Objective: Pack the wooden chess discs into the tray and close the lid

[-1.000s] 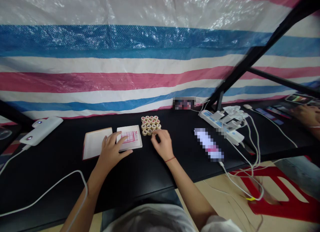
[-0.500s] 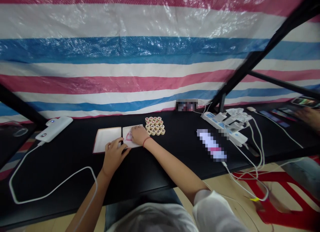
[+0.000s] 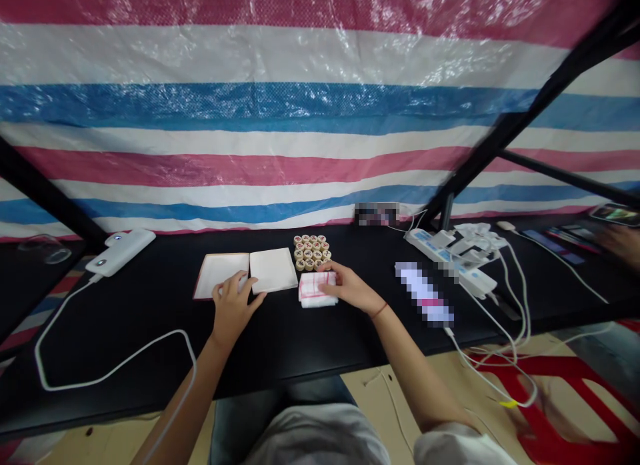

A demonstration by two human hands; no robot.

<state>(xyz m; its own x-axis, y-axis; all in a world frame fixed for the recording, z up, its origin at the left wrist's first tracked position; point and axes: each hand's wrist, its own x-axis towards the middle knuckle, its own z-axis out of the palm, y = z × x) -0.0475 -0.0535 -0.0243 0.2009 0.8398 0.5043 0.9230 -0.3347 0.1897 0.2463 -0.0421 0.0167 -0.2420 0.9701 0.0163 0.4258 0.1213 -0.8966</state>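
A red, white and blue striped sheet (image 3: 250, 168) hangs across the whole back, crossed at the right by a dark slanting frame bar (image 3: 480, 145). Below it runs a long black table (image 3: 270, 345), with part of a red stool (image 3: 545, 445) showing on the floor at the lower right. A white power strip (image 3: 477, 281) loaded with plugs lies on the table's right side, and left of it lies a pixelated phone-like device (image 3: 425, 295) with a cable. At the far left rests a white power bank (image 3: 123, 251), also cabled. Two shallow white-lined trays lie side by side in the middle: the left tray (image 3: 220, 268) has a reddish-brown edge, and the right tray (image 3: 274, 268) is nearly square. The left hand (image 3: 235, 305) spreads its thumb and fingers apart at their near edges, gripping nothing that shows. The right hand (image 3: 353, 288), a red cord (image 3: 381, 310) at its wrist, pinches the right side of a folded white sheet (image 3: 313, 297) with pink lines, thumb on top. That folded sheet is right of the right tray, just in front of a tight block of round pieces (image 3: 309, 255); whether it touches the table, I cannot tell. The pieces carry red characters in the back rows and black in the front ones
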